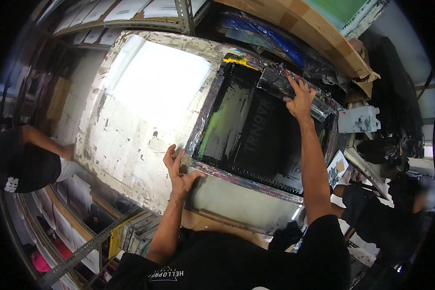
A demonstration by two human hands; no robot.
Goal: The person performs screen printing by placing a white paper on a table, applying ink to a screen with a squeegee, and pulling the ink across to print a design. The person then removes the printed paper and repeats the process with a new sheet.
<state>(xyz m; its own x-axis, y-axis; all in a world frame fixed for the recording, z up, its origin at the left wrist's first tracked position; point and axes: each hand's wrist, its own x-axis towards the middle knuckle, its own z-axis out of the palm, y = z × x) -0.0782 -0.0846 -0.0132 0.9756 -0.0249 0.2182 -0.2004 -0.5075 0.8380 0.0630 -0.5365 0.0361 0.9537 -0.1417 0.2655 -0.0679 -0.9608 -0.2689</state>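
A printing screen in a paint-stained frame (241,180) lies before me, its mesh (268,135) coated with black ink around a pale lettered design. Across its far side lies a dark squeegee (277,86). My right hand (300,100) is closed over the squeegee, its fingers curled across the top. My left hand (180,178) is at the frame's near left corner, fingers apart, thumb against the near edge. White sheets (162,72) lie on the worn white board (135,140) left of the screen.
Yellow ink (239,62) marks the frame's far left corner. A whitish jug (358,120) stands to the right. Cardboard (319,34) and blue plastic (266,38) are beyond the screen. One person (26,157) is at the left, another (389,212) at the right. Metal racks (82,237) hold stacked frames.
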